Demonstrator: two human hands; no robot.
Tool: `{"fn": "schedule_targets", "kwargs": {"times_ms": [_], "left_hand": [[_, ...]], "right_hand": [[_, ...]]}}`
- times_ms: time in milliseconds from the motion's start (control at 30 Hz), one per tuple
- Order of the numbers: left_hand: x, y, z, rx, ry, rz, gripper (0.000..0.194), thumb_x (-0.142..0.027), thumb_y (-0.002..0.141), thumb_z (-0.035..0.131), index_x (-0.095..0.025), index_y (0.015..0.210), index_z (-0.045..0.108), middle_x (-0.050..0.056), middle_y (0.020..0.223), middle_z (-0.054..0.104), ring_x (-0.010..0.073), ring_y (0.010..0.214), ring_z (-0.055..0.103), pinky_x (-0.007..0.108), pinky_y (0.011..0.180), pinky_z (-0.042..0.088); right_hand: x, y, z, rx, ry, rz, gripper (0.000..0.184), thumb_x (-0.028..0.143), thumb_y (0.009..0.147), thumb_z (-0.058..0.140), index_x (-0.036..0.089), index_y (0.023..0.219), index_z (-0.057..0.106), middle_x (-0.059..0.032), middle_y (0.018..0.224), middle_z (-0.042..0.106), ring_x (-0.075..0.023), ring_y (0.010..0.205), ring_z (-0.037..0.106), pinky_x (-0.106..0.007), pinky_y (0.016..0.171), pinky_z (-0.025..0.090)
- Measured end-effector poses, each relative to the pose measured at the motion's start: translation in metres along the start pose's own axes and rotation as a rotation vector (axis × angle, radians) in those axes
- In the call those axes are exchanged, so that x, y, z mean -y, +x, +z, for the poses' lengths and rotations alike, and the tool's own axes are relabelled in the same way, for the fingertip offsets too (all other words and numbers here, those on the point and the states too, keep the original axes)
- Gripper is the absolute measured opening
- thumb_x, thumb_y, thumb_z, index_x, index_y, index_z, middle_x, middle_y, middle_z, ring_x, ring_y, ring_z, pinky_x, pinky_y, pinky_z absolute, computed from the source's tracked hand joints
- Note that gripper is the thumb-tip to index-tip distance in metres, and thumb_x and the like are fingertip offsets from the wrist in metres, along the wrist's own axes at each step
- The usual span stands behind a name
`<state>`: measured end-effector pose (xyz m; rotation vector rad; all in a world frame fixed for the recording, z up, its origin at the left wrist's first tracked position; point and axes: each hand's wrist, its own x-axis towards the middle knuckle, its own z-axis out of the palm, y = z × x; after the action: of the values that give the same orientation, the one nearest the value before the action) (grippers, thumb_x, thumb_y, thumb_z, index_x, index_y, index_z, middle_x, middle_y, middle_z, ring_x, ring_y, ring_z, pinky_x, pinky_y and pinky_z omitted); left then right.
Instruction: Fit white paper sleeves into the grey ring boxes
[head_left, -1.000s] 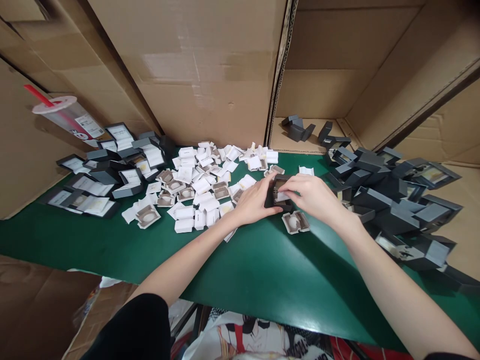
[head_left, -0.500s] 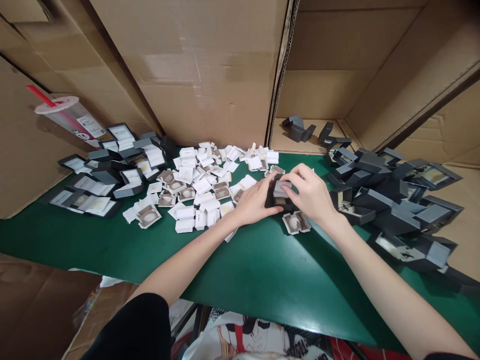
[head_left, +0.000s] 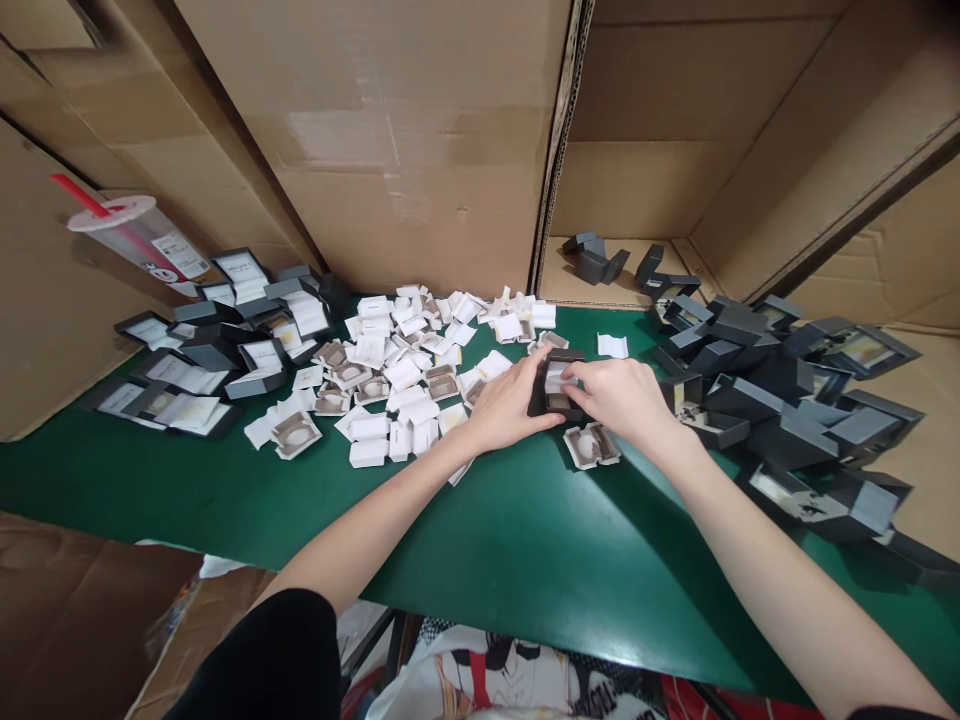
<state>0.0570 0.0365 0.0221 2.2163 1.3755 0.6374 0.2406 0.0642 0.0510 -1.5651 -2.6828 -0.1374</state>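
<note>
We find the left hand (head_left: 510,405) clamped around the open box (head_left: 559,402) on the bench (head_left: 480,560). The right hand (head_left: 619,395) touches the insert (head_left: 554,381) inside; we cannot tell whether it pinches. We advise bracing firmly and handling the insert squarely.

A plain black left sleeve (head_left: 259,655) ends well behind the bare fingers (head_left: 589,373) (the right sleeve (head_left: 874,713), dark, barely shows).

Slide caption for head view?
Left hand holds a dark box while the right hand works at its opening, on a green table amid white card pieces and other dark boxes.
</note>
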Motion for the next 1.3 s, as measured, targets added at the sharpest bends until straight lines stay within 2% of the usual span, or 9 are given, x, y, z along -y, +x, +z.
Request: {"fn": "schedule_targets", "kwargs": {"times_ms": [200, 567, 833, 1133, 1300], "left_hand": [[0.001, 0.000, 0.002, -0.007, 0.001, 0.013, 0.090, -0.044, 0.080, 0.067, -0.024, 0.151, 0.014, 0.014, 0.149, 0.041, 0.0333, 0.130, 0.049, 0.048, 0.098, 0.047], [0.002, 0.000, 0.001, -0.007, -0.005, 0.012, 0.091, -0.044, 0.079, 0.067, -0.022, 0.150, 0.016, 0.015, 0.150, 0.040, 0.0347, 0.131, 0.047, 0.048, 0.098, 0.046], [0.003, 0.000, 0.002, -0.013, 0.007, 0.026, 0.090, -0.045, 0.080, 0.067, -0.023, 0.150, 0.015, 0.015, 0.146, 0.045, 0.0335, 0.130, 0.049, 0.047, 0.097, 0.047], [0.000, -0.001, 0.001, -0.022, 0.012, 0.028, 0.088, -0.041, 0.079, 0.067, -0.026, 0.149, 0.016, 0.013, 0.150, 0.040, 0.0337, 0.126, 0.052, 0.047, 0.097, 0.047], [0.000, -0.001, 0.003, -0.032, -0.007, 0.013, 0.091, -0.041, 0.075, 0.071, -0.026, 0.148, 0.018, 0.012, 0.143, 0.048, 0.0319, 0.116, 0.059, 0.044, 0.089, 0.050]], "right_hand": [[0.000, 0.001, 0.004, -0.004, 0.023, -0.008, 0.027, 0.029, 0.092, 0.045, 0.024, 0.098, 0.071, -0.0047, 0.097, 0.075, -0.0244, 0.080, 0.068, -0.029, 0.054, 0.026], [-0.003, 0.001, 0.003, 0.007, 0.089, -0.017, 0.024, 0.029, 0.090, 0.047, 0.025, 0.091, 0.071, -0.0044, 0.084, 0.074, -0.0234, 0.077, 0.067, -0.028, 0.054, 0.026], [0.003, 0.001, -0.003, 0.088, 0.040, 0.031, 0.023, 0.034, 0.090, 0.049, 0.025, 0.104, 0.066, -0.0081, 0.087, 0.073, -0.0262, 0.078, 0.068, -0.027, 0.055, 0.030], [0.015, -0.002, -0.008, 0.142, -0.044, 0.122, 0.029, 0.034, 0.091, 0.046, 0.021, 0.112, 0.062, -0.0152, 0.086, 0.071, -0.0302, 0.080, 0.068, -0.029, 0.059, 0.037], [0.019, -0.002, -0.006, 0.129, -0.030, 0.173, 0.032, 0.034, 0.091, 0.046, 0.023, 0.115, 0.064, -0.0143, 0.088, 0.071, -0.0289, 0.081, 0.069, -0.028, 0.059, 0.038]]}}
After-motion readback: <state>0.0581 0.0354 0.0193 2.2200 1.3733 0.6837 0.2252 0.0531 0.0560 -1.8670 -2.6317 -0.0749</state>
